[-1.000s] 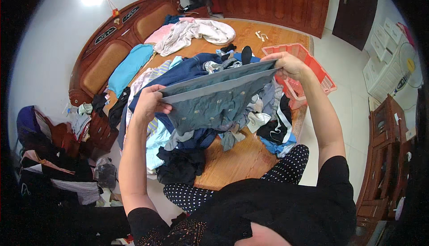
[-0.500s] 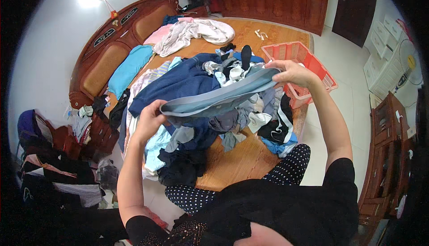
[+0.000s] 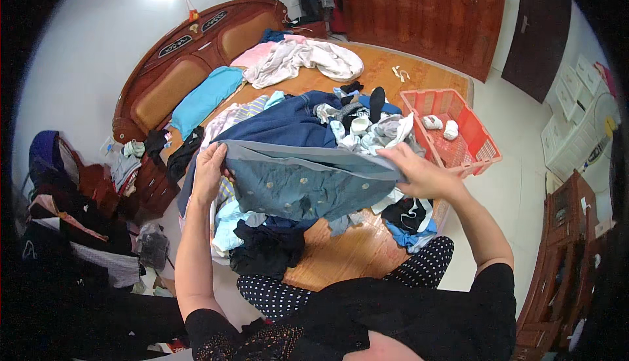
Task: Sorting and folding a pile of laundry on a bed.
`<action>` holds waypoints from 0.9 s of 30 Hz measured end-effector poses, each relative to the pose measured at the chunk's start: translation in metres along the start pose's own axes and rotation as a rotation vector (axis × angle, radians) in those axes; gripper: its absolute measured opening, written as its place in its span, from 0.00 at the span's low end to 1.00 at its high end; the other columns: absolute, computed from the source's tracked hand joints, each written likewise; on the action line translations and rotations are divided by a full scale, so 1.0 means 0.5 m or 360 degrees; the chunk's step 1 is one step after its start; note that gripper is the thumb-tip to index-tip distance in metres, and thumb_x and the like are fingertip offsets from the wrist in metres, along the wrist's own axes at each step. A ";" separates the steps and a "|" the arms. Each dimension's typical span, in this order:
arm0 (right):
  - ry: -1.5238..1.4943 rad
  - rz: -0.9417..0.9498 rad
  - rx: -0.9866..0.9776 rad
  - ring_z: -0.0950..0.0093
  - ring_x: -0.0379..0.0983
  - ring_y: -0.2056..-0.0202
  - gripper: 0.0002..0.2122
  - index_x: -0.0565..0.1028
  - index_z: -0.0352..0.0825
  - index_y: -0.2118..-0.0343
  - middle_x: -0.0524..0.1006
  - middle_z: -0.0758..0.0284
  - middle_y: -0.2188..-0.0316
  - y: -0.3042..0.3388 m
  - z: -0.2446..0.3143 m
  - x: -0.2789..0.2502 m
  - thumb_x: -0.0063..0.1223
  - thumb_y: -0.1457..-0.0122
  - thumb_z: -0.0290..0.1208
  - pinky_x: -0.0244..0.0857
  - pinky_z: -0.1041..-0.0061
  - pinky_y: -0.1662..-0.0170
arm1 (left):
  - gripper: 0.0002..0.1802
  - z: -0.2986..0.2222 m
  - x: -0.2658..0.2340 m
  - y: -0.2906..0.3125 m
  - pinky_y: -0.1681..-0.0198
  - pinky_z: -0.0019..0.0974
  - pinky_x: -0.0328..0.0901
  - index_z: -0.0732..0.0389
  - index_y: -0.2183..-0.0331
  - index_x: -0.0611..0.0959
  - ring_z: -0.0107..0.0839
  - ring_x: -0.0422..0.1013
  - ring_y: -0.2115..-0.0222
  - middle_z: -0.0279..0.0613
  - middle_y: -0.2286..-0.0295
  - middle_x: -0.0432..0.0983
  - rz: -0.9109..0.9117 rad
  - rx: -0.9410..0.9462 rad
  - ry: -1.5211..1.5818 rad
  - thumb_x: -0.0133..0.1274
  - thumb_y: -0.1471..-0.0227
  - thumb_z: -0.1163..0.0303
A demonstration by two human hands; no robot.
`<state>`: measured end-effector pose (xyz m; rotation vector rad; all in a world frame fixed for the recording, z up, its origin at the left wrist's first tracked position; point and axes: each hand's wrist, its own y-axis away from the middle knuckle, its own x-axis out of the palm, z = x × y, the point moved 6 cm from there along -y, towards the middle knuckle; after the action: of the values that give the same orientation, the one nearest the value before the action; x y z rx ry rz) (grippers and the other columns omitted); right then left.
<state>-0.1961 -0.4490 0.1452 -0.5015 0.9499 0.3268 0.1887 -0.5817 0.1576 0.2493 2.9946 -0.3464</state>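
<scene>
Left hand: your left hand (image 3: pixel 209 168) gripped the left end of the waistband, fingers curled around the cloth.
Right hand: your right hand (image 3: pixel 422 174) pinched the waistband's right end, thumb along the top; its other fingers were partly hidden.
Underpants: the grey-green underpants (image 3: pixel 308 181), dotted with pale spots, hung stretched between your hands, in front of the pile and toward the near edge of the bed (image 3: pixel 354 253). You could not tell whether their lower hem touched anything.
Pile: a navy garment (image 3: pixel 282 122) spread behind the underpants; a crumpled black garment (image 3: pixel 265 249) lay at the bed's near left corner.
Basket: the red plastic basket (image 3: pixel 439 103) stood at the bed's right edge, two white cloth bundles (image 3: pixel 451 130) inside.
Headboard side: a turquoise pillow (image 3: pixel 206 99) lay along the carved wooden headboard (image 3: pixel 203 50), and a rumpled whitish blanket (image 3: pixel 304 59) lay toward the far edge.
</scene>
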 end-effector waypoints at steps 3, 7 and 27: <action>0.0224 -0.0275 -0.0118 0.58 0.65 0.62 0.28 0.62 0.34 0.50 0.63 0.55 0.64 -0.005 0.007 0.022 0.49 0.59 0.13 0.63 0.68 0.59 | 0.12 -0.003 -0.012 -0.004 0.87 0.24 0.63 0.59 0.73 0.75 0.18 0.63 0.89 0.30 0.85 0.69 -0.0009 0.0013 0.0033 0.45 0.44 0.62; 0.0184 -0.0622 -0.0182 0.60 0.69 0.66 0.14 0.70 0.32 0.61 0.68 0.60 0.70 -0.010 0.029 -0.011 0.50 0.54 0.17 0.64 0.67 0.63 | 0.11 -0.012 -0.014 0.003 0.87 0.24 0.63 0.59 0.73 0.75 0.18 0.63 0.90 0.31 0.84 0.70 -0.0039 0.0031 0.0046 0.45 0.43 0.63; -0.0060 -0.0515 -0.0953 0.55 0.57 0.48 0.07 0.75 0.36 0.72 0.61 0.53 0.48 -0.084 0.299 -0.079 0.57 0.57 0.26 0.53 0.60 0.47 | 0.15 -0.164 0.272 0.114 0.70 0.28 0.66 0.61 0.64 0.67 0.34 0.68 0.76 0.47 0.69 0.66 0.0188 0.1320 0.1110 0.54 0.51 0.67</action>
<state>-0.0947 -0.4054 0.2612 -1.1778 0.7086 0.3227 0.0574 -0.4874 0.2065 0.7376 3.2151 -1.8036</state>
